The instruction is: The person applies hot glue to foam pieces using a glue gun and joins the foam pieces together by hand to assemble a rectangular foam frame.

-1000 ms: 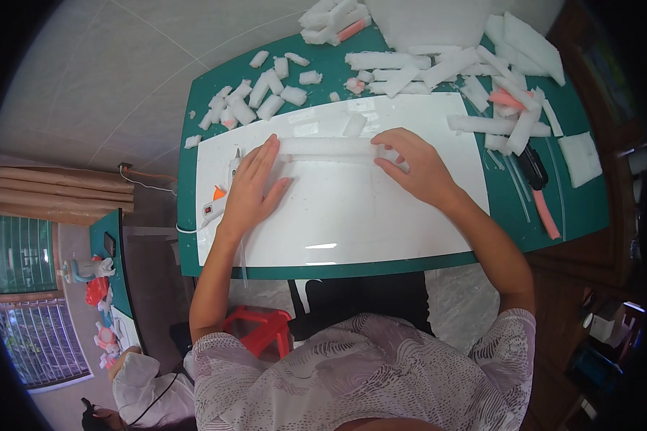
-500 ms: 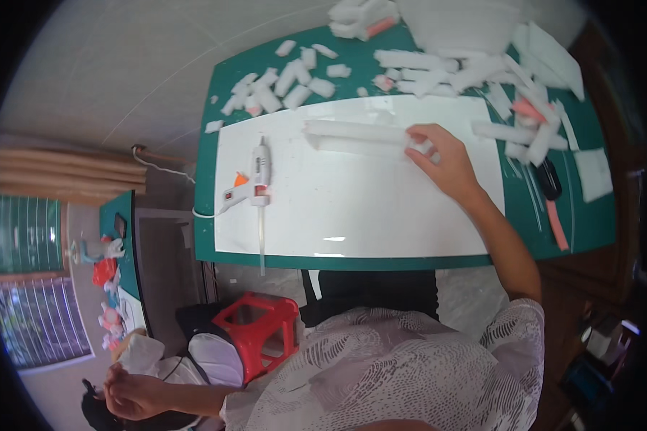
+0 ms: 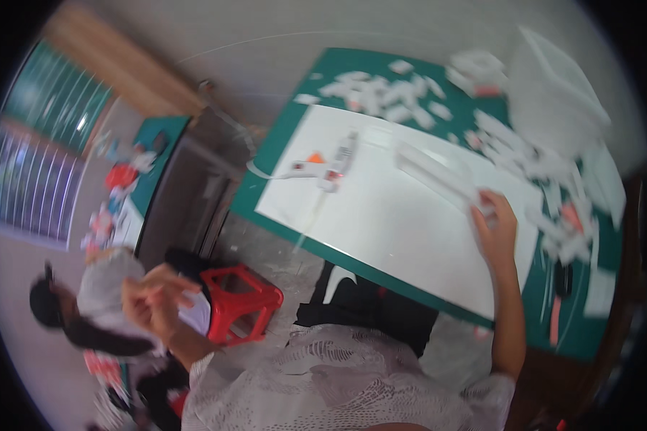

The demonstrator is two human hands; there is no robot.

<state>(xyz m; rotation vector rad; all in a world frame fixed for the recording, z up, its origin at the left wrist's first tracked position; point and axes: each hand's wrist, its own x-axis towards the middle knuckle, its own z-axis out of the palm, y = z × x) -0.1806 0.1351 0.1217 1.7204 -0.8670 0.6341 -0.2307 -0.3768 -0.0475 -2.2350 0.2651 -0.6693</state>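
Observation:
My right hand (image 3: 496, 223) is closed around the near end of a long white strip (image 3: 435, 174), perhaps foam or rolled fabric, which lies slanting across the white board (image 3: 381, 230). Off to the left of the table, my left hand (image 3: 154, 298) is raised in the air and smeared by motion; whether it holds anything does not show. A white hot glue gun (image 3: 316, 171) with an orange part lies on the board's left side, a clear glue stick (image 3: 309, 223) poking out of its back end.
Small white pieces (image 3: 388, 93) are scattered along the green table's (image 3: 295, 122) far edge. More white strips (image 3: 575, 215), a white bag-like bin (image 3: 553, 86) and a black-handled tool (image 3: 563, 279) occupy the right side. A person (image 3: 108, 302) sits at left beside a red stool (image 3: 244, 305).
The view has turned left, so the table now appears tilted. My left hand has risen away from my lower left. My right hand stays at the strip's end.

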